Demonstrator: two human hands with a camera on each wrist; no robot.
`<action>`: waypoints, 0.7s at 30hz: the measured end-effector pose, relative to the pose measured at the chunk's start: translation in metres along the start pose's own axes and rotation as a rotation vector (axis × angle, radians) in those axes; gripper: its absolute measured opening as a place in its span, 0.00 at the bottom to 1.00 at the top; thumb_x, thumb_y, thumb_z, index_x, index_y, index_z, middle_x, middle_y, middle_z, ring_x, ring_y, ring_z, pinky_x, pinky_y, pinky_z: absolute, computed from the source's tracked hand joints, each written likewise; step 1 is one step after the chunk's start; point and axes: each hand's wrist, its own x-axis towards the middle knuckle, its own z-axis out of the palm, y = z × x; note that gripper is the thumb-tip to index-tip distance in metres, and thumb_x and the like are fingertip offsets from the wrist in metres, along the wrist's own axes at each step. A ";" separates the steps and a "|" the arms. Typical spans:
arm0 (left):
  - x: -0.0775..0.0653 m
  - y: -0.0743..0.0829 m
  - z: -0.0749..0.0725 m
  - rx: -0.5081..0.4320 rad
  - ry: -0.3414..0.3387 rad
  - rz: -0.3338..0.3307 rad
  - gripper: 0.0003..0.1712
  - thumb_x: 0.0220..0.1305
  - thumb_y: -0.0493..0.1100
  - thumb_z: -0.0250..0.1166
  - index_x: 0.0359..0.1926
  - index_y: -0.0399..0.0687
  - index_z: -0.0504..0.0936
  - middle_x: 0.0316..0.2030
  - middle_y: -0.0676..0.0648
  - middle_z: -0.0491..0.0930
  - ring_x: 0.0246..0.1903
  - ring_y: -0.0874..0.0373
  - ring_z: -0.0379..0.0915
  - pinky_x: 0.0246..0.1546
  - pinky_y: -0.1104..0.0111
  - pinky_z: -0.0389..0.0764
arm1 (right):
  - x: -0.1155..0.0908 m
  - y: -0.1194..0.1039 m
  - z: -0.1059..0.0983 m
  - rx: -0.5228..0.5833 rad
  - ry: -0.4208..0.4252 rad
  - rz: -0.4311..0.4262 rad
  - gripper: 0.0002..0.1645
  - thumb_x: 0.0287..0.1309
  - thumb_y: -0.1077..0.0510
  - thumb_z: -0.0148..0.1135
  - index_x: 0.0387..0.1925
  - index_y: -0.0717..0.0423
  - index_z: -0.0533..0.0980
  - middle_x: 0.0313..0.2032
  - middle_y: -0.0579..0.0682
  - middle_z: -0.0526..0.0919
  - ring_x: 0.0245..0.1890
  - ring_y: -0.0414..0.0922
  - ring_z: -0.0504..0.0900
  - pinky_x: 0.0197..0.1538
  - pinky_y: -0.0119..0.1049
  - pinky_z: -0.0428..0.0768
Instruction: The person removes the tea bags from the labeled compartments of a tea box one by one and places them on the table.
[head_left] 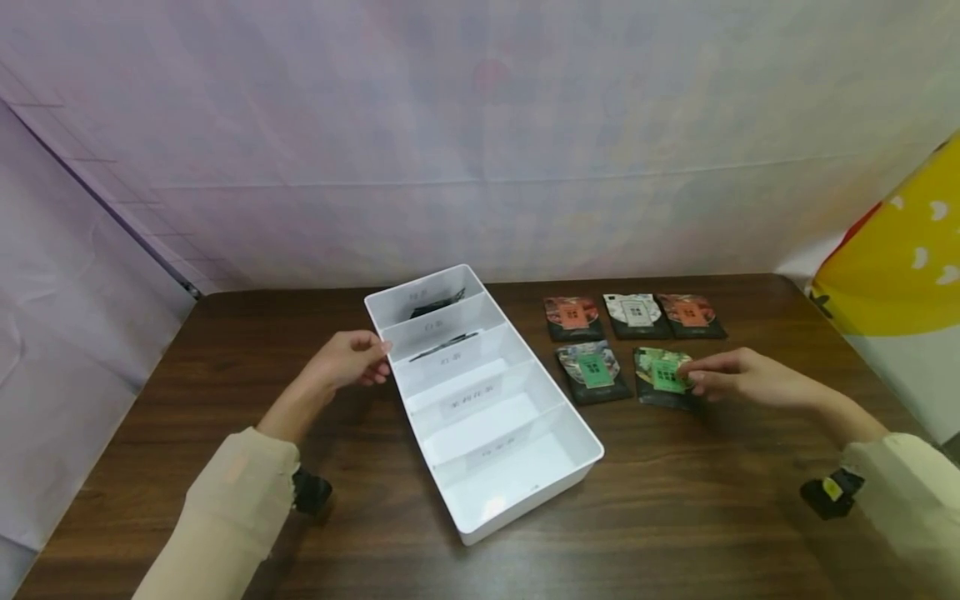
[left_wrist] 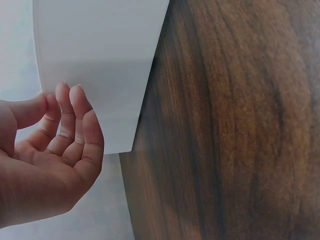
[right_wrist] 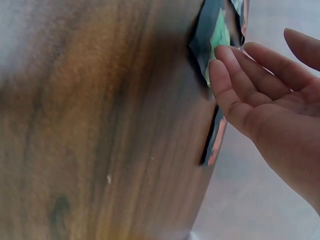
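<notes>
My left hand [head_left: 352, 358] pinches the left rim of a white divided box [head_left: 517, 492], thumb against index finger. In the left wrist view that hand [left_wrist: 60, 145] is beside the box's plain white wall [left_wrist: 100, 40], its other fingers loosely bent. My right hand [head_left: 742, 379] is at a green-labelled sachet [head_left: 663, 392] lying on the table. From the right wrist view, its fingertips [right_wrist: 220, 70] are at the sachet [right_wrist: 202, 42], while the thumb [right_wrist: 302, 47] stands apart. Dark packets [head_left: 442, 304] stand in the box's two far compartments; the nearer three show white floors.
Beside the box lie a blue-and-green sachet [head_left: 595, 373], a white one [head_left: 636, 315] and two red ones, the left [head_left: 573, 317] and the right [head_left: 692, 315]. All rest on a dark wooden table [head_left: 675, 517]. A pale curtain [head_left: 480, 142] hangs behind its back edge.
</notes>
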 end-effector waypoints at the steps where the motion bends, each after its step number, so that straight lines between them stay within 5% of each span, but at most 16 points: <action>1: 0.000 0.000 0.000 -0.002 0.002 -0.001 0.10 0.68 0.38 0.51 0.34 0.33 0.71 0.21 0.49 0.75 0.22 0.62 0.74 0.33 0.64 0.78 | 0.000 0.000 0.001 0.010 -0.007 0.016 0.24 0.67 0.59 0.47 0.56 0.75 0.65 0.55 0.73 0.66 0.46 0.49 0.77 0.43 0.38 0.78; 10: -0.002 0.001 0.000 -0.003 0.004 -0.003 0.09 0.68 0.38 0.52 0.34 0.34 0.71 0.20 0.49 0.75 0.22 0.62 0.74 0.34 0.63 0.78 | 0.006 0.000 0.006 -0.059 0.029 0.147 0.27 0.68 0.52 0.45 0.56 0.72 0.66 0.53 0.69 0.70 0.51 0.59 0.72 0.44 0.42 0.77; 21: -0.002 0.002 0.000 -0.004 0.004 0.004 0.09 0.68 0.38 0.52 0.34 0.33 0.71 0.20 0.49 0.75 0.22 0.62 0.74 0.34 0.64 0.77 | 0.013 0.000 0.006 -0.115 0.057 0.139 0.30 0.68 0.46 0.43 0.57 0.67 0.67 0.56 0.66 0.69 0.55 0.61 0.68 0.46 0.45 0.76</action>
